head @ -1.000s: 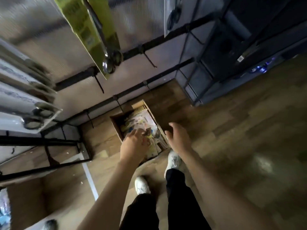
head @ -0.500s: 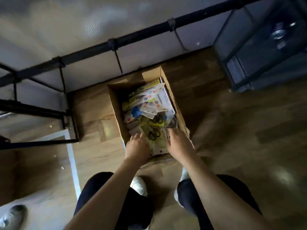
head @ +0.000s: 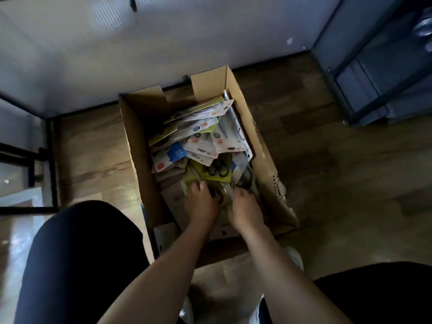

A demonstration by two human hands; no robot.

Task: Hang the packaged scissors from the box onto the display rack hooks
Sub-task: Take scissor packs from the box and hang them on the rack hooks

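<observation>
One cardboard box (head: 138,146) stands open on the wooden floor (head: 339,160), close to the grey wall (head: 163,43), with its flaps up. Inside lies a loose pile of packaged scissors (head: 201,141); I cannot count them exactly, they overlap. A yellow-green pack (head: 217,170) with black handles lies on top, near the middle. Two hands are in the near end of the box. The left hand (head: 202,204) has curled fingers pressing into the packs; the right hand (head: 245,209) also curls down at a pack edge, but whether either really holds a pack I cannot tell. There is free floor at the right of the box; a dark rack frame (head: 52,160) stands at the left. Compared with half a second ago, both hands are deeper in the box and the view is lower and closer.
</observation>
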